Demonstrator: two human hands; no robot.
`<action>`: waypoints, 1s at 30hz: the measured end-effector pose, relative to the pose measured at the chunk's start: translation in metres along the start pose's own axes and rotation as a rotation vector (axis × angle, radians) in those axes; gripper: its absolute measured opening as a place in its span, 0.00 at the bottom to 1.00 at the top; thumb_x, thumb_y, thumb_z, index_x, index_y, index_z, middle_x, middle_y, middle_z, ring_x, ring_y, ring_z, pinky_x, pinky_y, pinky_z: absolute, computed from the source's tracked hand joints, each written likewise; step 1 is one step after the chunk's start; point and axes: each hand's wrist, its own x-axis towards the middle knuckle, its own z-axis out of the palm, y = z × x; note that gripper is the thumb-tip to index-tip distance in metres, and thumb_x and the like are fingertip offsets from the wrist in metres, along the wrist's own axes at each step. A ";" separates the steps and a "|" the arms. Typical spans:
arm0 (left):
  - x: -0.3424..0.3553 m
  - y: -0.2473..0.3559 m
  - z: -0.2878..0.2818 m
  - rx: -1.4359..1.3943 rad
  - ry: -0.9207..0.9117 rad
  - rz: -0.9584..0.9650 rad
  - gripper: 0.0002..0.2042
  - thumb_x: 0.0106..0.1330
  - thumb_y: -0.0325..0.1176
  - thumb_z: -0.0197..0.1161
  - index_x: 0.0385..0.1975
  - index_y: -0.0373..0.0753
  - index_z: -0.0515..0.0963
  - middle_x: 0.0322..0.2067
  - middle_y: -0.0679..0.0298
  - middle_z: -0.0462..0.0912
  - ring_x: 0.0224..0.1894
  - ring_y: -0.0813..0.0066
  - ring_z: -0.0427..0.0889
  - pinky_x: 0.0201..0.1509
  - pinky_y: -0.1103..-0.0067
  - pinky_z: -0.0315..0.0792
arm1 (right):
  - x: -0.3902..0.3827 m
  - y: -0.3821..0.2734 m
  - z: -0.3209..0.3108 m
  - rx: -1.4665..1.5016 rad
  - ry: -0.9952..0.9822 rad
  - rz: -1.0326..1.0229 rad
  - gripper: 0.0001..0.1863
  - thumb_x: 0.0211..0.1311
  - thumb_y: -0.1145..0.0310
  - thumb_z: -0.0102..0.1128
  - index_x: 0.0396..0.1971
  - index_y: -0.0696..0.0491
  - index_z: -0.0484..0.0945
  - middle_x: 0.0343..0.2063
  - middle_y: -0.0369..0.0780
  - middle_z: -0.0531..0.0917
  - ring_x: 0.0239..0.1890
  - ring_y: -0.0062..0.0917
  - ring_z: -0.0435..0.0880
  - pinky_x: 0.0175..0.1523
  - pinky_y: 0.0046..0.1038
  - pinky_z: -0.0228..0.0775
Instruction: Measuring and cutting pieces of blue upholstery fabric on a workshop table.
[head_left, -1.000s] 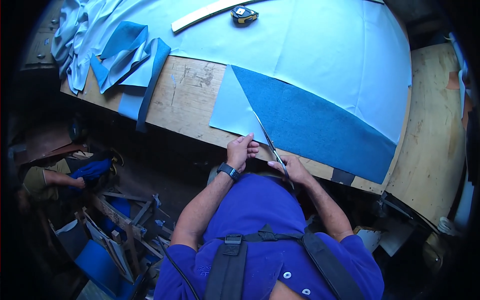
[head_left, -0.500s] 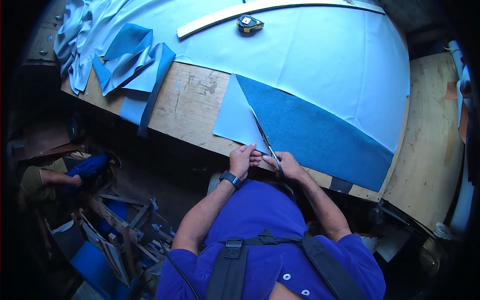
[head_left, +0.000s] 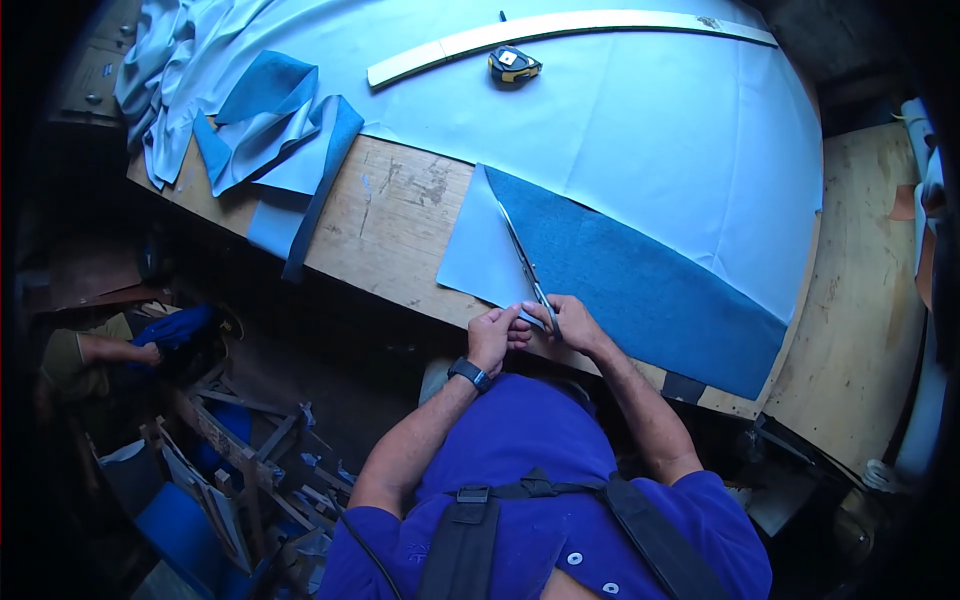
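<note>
My right hand (head_left: 563,323) is shut on long metal scissors (head_left: 521,247), whose blades lie along the diagonal between pale backing and blue fabric (head_left: 658,296), close to its far corner. My left hand (head_left: 497,334) pinches the near edge of the pale triangular part (head_left: 468,250) beside the scissor handles. These pieces lie at the near edge of a wooden table (head_left: 375,235). Beyond them spreads a large pale sheet (head_left: 660,130).
A tape measure (head_left: 513,65) and long curved strip (head_left: 570,27) rest on the sheet. Crumpled fabric offcuts (head_left: 265,135) lie left. Another person's arm (head_left: 112,350) is at lower left near piled wooden frames (head_left: 235,470). A plywood panel (head_left: 850,250) stands right.
The scissors have moved farther up the diagonal toward the fabric's far corner, with both my hands closer to the edge piece. The view has shifted, so the table appears lower.
</note>
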 end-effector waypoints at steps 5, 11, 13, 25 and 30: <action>0.000 -0.001 -0.001 0.004 0.002 -0.007 0.13 0.69 0.41 0.61 0.31 0.36 0.77 0.25 0.63 0.83 0.23 0.78 0.82 0.25 0.83 0.78 | 0.012 -0.012 -0.002 0.007 0.013 0.063 0.30 0.60 0.41 0.63 0.18 0.57 0.77 0.14 0.35 0.77 0.19 0.18 0.74 0.25 0.27 0.65; 0.000 0.001 0.000 0.004 0.001 -0.025 0.11 0.69 0.39 0.61 0.32 0.36 0.77 0.24 0.64 0.82 0.23 0.78 0.82 0.26 0.83 0.78 | 0.016 -0.013 0.000 0.067 -0.012 0.001 0.30 0.59 0.40 0.62 0.18 0.56 0.78 0.12 0.36 0.76 0.19 0.18 0.75 0.24 0.26 0.65; 0.000 0.001 0.000 0.002 0.004 -0.022 0.11 0.69 0.39 0.61 0.32 0.36 0.77 0.24 0.64 0.82 0.23 0.78 0.82 0.26 0.83 0.78 | 0.023 -0.022 -0.002 -0.001 -0.006 0.044 0.30 0.59 0.40 0.62 0.19 0.57 0.79 0.12 0.36 0.76 0.18 0.17 0.75 0.22 0.25 0.64; 0.001 -0.002 -0.001 -0.009 -0.011 -0.004 0.12 0.69 0.39 0.61 0.30 0.36 0.77 0.25 0.62 0.83 0.23 0.76 0.83 0.26 0.81 0.79 | 0.028 -0.048 0.002 0.099 0.056 -0.008 0.28 0.62 0.45 0.62 0.16 0.55 0.73 0.09 0.35 0.73 0.11 0.18 0.74 0.15 0.24 0.64; 0.003 -0.004 -0.001 -0.011 -0.011 -0.004 0.12 0.69 0.39 0.61 0.31 0.36 0.76 0.25 0.61 0.83 0.23 0.76 0.83 0.27 0.80 0.79 | 0.035 -0.060 -0.001 0.098 0.056 -0.008 0.29 0.61 0.43 0.62 0.18 0.55 0.76 0.10 0.35 0.75 0.14 0.18 0.76 0.18 0.24 0.65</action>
